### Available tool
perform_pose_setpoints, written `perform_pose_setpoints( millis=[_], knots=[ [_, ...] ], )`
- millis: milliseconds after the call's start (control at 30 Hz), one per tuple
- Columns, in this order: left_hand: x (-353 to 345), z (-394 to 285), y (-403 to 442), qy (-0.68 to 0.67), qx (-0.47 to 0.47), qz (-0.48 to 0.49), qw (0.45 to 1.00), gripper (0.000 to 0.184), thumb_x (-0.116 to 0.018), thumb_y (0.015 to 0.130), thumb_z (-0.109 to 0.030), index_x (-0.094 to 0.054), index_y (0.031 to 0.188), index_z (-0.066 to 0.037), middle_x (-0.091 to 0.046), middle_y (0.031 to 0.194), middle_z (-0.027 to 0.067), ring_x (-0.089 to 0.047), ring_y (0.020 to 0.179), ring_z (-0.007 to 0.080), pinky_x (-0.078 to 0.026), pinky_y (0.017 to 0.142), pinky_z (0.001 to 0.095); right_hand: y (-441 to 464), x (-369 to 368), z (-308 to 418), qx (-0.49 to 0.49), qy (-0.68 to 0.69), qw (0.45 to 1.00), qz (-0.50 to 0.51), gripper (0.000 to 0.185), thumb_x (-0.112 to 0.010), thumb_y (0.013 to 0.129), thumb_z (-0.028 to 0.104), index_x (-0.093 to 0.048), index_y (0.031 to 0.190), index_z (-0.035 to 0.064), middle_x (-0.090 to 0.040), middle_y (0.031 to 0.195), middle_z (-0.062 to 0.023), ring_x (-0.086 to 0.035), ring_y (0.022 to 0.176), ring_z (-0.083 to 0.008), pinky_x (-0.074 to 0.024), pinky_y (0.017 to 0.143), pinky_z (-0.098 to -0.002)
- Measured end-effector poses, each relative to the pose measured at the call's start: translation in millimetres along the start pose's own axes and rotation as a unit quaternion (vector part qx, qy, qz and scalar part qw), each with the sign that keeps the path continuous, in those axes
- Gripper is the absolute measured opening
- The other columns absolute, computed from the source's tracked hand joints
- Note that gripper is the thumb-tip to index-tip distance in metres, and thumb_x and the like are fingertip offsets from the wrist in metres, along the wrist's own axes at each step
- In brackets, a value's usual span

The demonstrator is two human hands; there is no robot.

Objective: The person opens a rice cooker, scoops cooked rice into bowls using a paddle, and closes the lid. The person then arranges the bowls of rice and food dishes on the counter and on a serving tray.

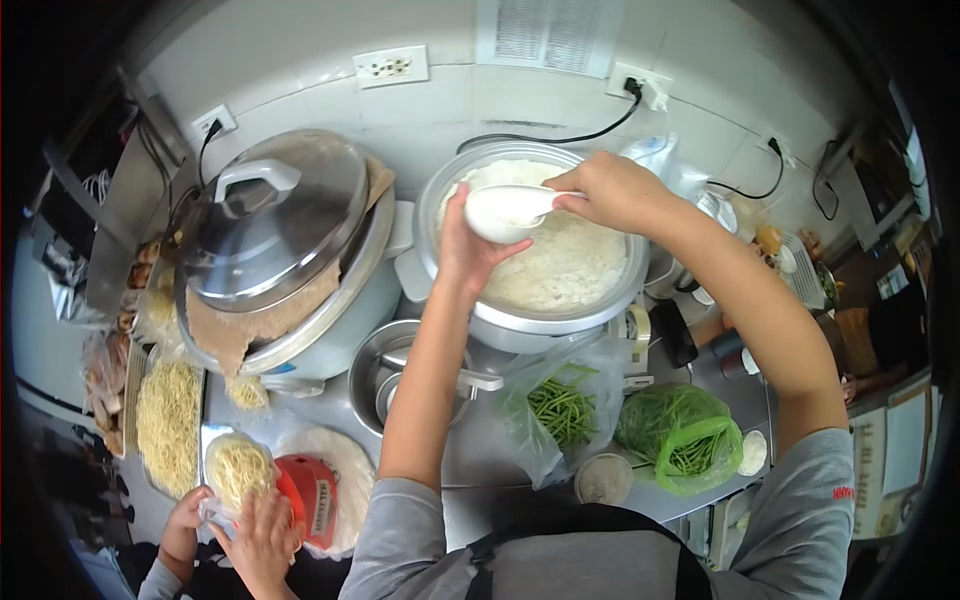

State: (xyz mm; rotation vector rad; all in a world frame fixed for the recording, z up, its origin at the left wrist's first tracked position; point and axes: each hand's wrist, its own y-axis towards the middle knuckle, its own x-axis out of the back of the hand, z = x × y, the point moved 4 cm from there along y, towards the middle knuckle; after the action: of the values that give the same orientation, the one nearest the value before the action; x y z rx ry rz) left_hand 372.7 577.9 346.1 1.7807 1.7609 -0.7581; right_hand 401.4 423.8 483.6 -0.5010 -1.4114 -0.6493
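Over the open rice cooker (484, 328), I judge the white bowl (498, 229) light, rigid and slippery, best cupped low; my left hand (468, 248) cradles it, fingers spread. My right hand's (622, 196) fingers pinch the stiff white rice paddle (506, 200) by its handle.

Open rice cooker (540, 335) w/ rice (575, 265) in it, R of lidded cooker (350, 335). Pot (369, 351) before & btwn them. Green-bean bag (517, 405) before open cooker, 2nd bag (700, 482) just R, cup (604, 480) before bags. Noodle tray (199, 402) front-L of lidded cooker. Wall (430, 120) behind.
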Motion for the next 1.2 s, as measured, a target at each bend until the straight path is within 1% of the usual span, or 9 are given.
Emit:
perform_pose_setpoints(
  millis=[100,133,233,367,500,633,833,1033,1200],
  knots=[
    [-5.3,-3.0,-4.1,0.004,-0.014,-0.008,1.0,0.071,-0.038,0.089,-0.063,-0.043,0.133,-0.008,-0.054,0.127,0.0164,-0.057,0.113,0.0312,-0.056,0.079,0.0476,5.1,4.6,-11.2,0.088,0.024,0.996,-0.024,0.027,-0.063,0.086,0.021,-0.07,0.11,0.0095,-0.069,0.087,-0.0162,-0.066,0.077,-0.0294,-0.0507,0.071,-0.0362],
    [-4.6,-3.0,-2.9,-0.015,-0.016,0.002,1.0,0.069,-0.037,0.09,-0.062,-0.043,0.132,-0.007,-0.055,0.126,0.0164,-0.059,0.112,0.0311,-0.057,0.077,0.047,2.5,16.4,-8.7,-0.034,0.121,0.99,0.068,0.029,-0.061,0.088,0.02,-0.068,0.113,0.0083,-0.068,0.084,-0.0136,-0.064,0.073,-0.0223,-0.0505,0.069,-0.0326],
    [-2.1,-4.3,-2.2,-0.036,-0.025,0.018,0.999,0.068,-0.036,0.091,-0.06,-0.043,0.133,-0.006,-0.056,0.125,0.0164,-0.06,0.109,0.0306,-0.059,0.074,0.0457,0.0,30.6,-25.8,-0.033,0.151,0.983,-0.099,0.031,-0.057,0.091,0.016,-0.064,0.12,0.0078,-0.067,0.08,-0.0126,-0.062,0.069,-0.017,-0.0504,0.067,-0.0306],
    [-2.9,-4.3,-1.0,-0.041,-0.021,0.017,0.999,0.067,-0.033,0.092,-0.058,-0.043,0.132,-0.005,-0.057,0.123,0.0167,-0.061,0.108,0.0299,-0.059,0.072,0.0447,-11.1,-7.2,-15.6,0.014,-0.088,0.988,-0.126,0.055,-0.051,0.089,0.003,-0.044,0.141,0.0191,-0.06,0.096,-0.0153,-0.062,0.086,-0.0288,-0.0489,0.08,-0.0384],
    [-4.2,-6.5,-3.4,-0.039,-0.031,0.006,0.999,0.068,-0.032,0.092,-0.058,-0.043,0.131,-0.004,-0.057,0.123,0.0171,-0.061,0.108,0.0296,-0.06,0.072,0.0443,-29.7,-33.5,3.6,0.048,0.062,0.997,-0.009,0.06,-0.048,0.088,0.0,-0.041,0.143,0.0235,-0.054,0.096,-0.0174,-0.058,0.089,-0.0335,-0.0471,0.082,-0.039],
    [-4.0,-9.1,-5.3,-0.044,-0.036,-0.005,0.998,0.068,-0.032,0.091,-0.057,-0.042,0.131,-0.003,-0.056,0.124,0.018,-0.061,0.108,0.0301,-0.06,0.073,0.0435,-19.8,-6.6,-39.8,-0.169,0.115,0.969,-0.141,0.041,-0.054,0.089,0.013,-0.057,0.13,0.0213,-0.063,0.09,-0.0196,-0.063,0.088,-0.0354,-0.0495,0.078,-0.042],
    [-5.6,-12.3,-6.7,-0.009,-0.074,-0.008,0.997,0.069,-0.033,0.09,-0.056,-0.042,0.131,-0.002,-0.054,0.124,0.0205,-0.06,0.109,0.032,-0.058,0.076,0.0448,-11.4,-31.3,-61.3,-0.097,-0.256,0.962,-0.026,0.023,-0.057,0.082,0.007,-0.069,0.101,0.0072,-0.069,0.085,-0.0168,-0.067,0.081,-0.034,-0.0547,0.074,-0.0394],
    [-3.3,-11.8,-6.5,-0.018,-0.093,-0.033,0.995,0.072,-0.035,0.088,-0.058,-0.041,0.131,0.0,-0.054,0.125,0.0206,-0.06,0.108,0.0326,-0.058,0.077,0.0459,17.7,-67.0,-65.1,-0.081,-0.339,0.937,0.02,0.013,-0.059,0.078,0.003,-0.072,0.079,0.0029,-0.07,0.085,-0.0127,-0.07,0.082,-0.0267,-0.0568,0.069,-0.036],
    [0.2,-12.2,-6.1,-0.035,-0.115,-0.023,0.993,0.072,-0.036,0.088,-0.058,-0.04,0.131,-0.001,-0.051,0.127,0.0214,-0.057,0.113,0.0337,-0.056,0.08,0.0496,29.8,-69.8,-60.8,-0.072,-0.33,0.939,0.061,0.014,-0.058,0.079,0.003,-0.072,0.082,0.0042,-0.07,0.087,-0.0125,-0.069,0.084,-0.0281,-0.057,0.07,-0.037]
  ],
)
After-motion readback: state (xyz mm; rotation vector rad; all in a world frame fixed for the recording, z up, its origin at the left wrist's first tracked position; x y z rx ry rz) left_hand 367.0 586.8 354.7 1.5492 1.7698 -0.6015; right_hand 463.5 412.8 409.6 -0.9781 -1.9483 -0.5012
